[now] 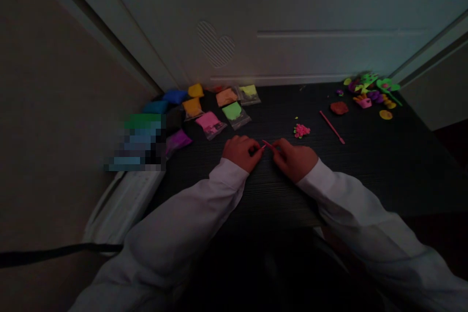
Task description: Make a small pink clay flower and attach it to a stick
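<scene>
My left hand [239, 152] is closed in a pinch, with a tiny pink piece [263, 146] showing at its fingertips. Close beside it, my right hand [295, 158] grips a thin pink modelling tool [267, 144], its pointed end toward the left fingertips. Whether the point touches the piece is too small to tell. Beyond my right hand lies a cluster of small pink clay flowers [302, 130] with green bits at its edge. A second pink modelling tool [332, 127] rests on the dark table, near a flat reddish lump of clay [339, 107].
Bags of coloured clay, among them a pink bag [210, 124] and a green bag [236, 114], lie at the back left. Finished clay flowers [387, 86] and a small pink basket [363, 102] sit at the back right. A white box [127, 204] stands at the left edge.
</scene>
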A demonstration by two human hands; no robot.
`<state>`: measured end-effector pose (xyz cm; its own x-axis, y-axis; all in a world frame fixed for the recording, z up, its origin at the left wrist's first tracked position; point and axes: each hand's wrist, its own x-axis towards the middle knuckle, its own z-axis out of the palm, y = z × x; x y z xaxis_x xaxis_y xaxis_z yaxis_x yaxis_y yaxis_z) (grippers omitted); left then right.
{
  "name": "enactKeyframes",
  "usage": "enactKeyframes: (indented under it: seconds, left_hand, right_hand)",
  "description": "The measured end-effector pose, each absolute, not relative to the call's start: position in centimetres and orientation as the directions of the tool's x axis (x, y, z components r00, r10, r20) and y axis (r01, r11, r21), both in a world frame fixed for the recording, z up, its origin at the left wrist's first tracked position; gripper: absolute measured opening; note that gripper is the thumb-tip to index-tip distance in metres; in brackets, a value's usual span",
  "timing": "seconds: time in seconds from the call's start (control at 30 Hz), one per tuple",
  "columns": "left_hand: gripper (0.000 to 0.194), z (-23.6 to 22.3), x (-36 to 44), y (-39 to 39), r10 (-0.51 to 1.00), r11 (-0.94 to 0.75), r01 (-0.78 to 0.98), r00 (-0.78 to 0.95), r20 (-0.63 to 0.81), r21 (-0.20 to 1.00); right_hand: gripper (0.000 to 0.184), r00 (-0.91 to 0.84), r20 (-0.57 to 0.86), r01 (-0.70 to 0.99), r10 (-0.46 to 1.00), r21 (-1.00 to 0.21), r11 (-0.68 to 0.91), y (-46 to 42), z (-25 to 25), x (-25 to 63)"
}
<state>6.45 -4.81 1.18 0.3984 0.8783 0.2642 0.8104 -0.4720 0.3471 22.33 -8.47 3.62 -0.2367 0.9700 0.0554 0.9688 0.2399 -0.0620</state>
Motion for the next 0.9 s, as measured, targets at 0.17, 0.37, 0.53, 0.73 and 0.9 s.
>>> enactKeyframes:
  seconds: [0.17,0.37,0.53,0.73,0.9]
  left_hand:
    - [0.020,1.29,6.40,-4.74,0.864,-0.495,0.794,0.408,0.294,0.352]
    - [0.022,1.29,6.10,-4.46,0.829,-0.542,0.766,0.422,0.367,0.345]
    - [0.024,1.13,5.96,-4.34,0.798,-0.584,0.745,0.454,0.396,0.323]
    - [0.025,1.33,6.00,-4.41,0.788,-0.598,0.740,0.473,0.394,0.308]
    - [0.025,1.49,5.98,-4.51,0.792,-0.592,0.744,0.465,0.396,0.309]
  right_hand:
    - [0.025,-0.261,0.050,0.965,0.964,-0.017,0.262,-8.53,3.77,22.46]
    - [0.022,-0.283,0.045,0.959,0.958,-0.006,0.284,-8.57,3.78,22.26]
    - [0.023,-0.277,0.045,0.961,0.960,0.000,0.277,-8.59,3.73,22.05]
    - [0.024,-0.279,0.046,0.960,0.959,-0.005,0.279,-8.61,3.84,22.01]
    - [0.027,-0.285,0.036,0.958,0.958,-0.026,0.286,-8.64,3.87,21.92]
